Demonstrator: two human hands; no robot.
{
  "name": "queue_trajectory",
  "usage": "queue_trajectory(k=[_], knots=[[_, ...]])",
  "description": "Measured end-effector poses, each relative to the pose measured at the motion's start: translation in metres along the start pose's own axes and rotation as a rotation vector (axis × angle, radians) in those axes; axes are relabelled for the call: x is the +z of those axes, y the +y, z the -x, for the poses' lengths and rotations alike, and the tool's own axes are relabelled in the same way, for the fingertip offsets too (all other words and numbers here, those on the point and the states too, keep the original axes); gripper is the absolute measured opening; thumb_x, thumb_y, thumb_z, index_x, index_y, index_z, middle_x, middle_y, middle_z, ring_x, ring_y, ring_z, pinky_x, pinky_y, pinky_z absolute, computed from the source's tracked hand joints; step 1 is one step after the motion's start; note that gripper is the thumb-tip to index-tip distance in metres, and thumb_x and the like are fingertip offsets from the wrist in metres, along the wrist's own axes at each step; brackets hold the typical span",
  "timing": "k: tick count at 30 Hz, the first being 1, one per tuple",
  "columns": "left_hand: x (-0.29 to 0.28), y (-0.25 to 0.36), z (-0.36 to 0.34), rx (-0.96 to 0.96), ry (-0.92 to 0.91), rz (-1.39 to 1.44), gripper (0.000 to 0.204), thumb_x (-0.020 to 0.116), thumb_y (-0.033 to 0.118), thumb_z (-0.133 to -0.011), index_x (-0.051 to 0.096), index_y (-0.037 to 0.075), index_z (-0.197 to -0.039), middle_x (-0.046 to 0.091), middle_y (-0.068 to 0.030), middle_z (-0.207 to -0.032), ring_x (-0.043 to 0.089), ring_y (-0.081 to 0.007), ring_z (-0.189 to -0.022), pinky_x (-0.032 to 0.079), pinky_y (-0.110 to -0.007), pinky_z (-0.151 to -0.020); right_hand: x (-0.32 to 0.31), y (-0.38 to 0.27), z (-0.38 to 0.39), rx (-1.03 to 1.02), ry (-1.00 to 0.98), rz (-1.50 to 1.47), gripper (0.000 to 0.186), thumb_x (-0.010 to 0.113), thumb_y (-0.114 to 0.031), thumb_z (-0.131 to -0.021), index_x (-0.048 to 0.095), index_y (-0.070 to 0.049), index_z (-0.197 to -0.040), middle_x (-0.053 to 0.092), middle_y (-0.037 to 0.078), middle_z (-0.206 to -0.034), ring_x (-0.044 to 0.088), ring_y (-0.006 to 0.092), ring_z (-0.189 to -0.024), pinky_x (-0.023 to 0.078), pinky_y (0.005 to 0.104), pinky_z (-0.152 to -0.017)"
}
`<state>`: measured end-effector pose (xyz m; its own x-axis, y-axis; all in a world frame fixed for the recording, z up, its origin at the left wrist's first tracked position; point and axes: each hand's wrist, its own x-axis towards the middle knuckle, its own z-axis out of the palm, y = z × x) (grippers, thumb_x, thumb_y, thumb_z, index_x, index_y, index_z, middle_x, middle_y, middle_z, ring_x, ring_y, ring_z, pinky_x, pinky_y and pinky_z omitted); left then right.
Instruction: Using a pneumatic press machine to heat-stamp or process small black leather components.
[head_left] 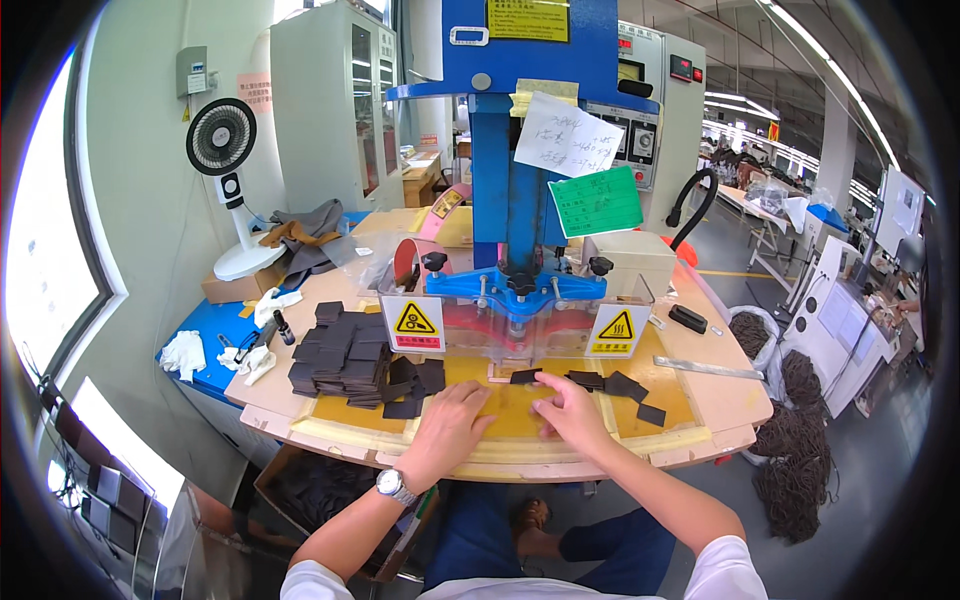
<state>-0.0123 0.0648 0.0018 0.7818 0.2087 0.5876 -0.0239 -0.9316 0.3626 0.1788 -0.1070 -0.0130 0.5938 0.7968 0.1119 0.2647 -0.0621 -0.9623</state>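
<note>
Black, flat pieces in three spots: a tall stack [345, 345] on the left of the worktop [715, 395], a few loose pieces [625, 386] on the right, a single piece [524, 377] before the blue press [515, 283]. Looks mid-run; which side is finished, cannot tell. Right hand [570, 408]: index extended to the single piece's right end, apparently touching; thumb apart, nothing visibly gripped. Left hand [460, 422]: palm down, fingers close together, angled inward; underside hidden, grip cannot be told.

White fan [230, 186], grey cabinet [318, 110]
</note>
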Motion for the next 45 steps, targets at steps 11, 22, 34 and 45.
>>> queue_trajectory(k=[11, 22, 34, 45], knots=[[0.001, -0.025, -0.014, 0.06, -0.126, -0.139, 0.037, 0.077, 0.015, -0.095, 0.072, -0.005, -0.126, 0.071, -0.0223, -0.13, 0.067, -0.0409, -0.122, 0.055, -0.051, -0.106, 0.019, -0.01, -0.04, 0.028, -0.138, 0.29, 0.075, 0.081, -0.018, -0.099, 0.049, 0.008, -0.162, 0.069, 0.02, -0.128, 0.074, 0.0208, -0.067, 0.061, 0.0349, -0.064], [0.056, -0.04, -0.04, 0.104, -0.098, -0.594, 0.044, 0.07, 0.014, -0.092, 0.071, -0.006, -0.13, 0.072, -0.0207, -0.127, 0.069, -0.0349, -0.116, 0.055, -0.048, -0.095, 0.018, -0.007, -0.039, 0.01, -0.125, 0.329, 0.078, 0.084, -0.016, -0.099, 0.047, 0.004, -0.164, 0.074, 0.012, -0.096, 0.07, 0.0153, -0.06, 0.057, 0.0319, -0.056], [0.054, -0.041, -0.033, 0.109, 0.005, -0.563, 0.044, 0.068, 0.014, -0.094, 0.07, -0.005, -0.133, 0.072, -0.017, -0.128, 0.068, -0.0321, -0.117, 0.052, -0.046, -0.095, 0.023, -0.009, -0.033, -0.388, 0.011, 1.122, 0.07, 0.072, -0.034, -0.106, 0.048, 0.001, -0.161, 0.074, 0.026, -0.124, 0.076, 0.0464, -0.101, 0.063, 0.0544, -0.083], [0.046, -0.04, -0.032, 0.088, -0.005, -0.419, 0.038, 0.065, 0.011, -0.096, 0.07, 0.001, -0.132, 0.072, -0.0176, -0.127, 0.069, -0.0347, -0.122, 0.053, -0.047, -0.101, 0.027, -0.009, -0.05, -0.456, -0.018, 1.211, 0.048, 0.071, -0.034, -0.107, 0.067, 0.007, -0.131, 0.079, 0.024, -0.107, 0.079, 0.043, -0.089, 0.064, 0.0532, -0.074]])
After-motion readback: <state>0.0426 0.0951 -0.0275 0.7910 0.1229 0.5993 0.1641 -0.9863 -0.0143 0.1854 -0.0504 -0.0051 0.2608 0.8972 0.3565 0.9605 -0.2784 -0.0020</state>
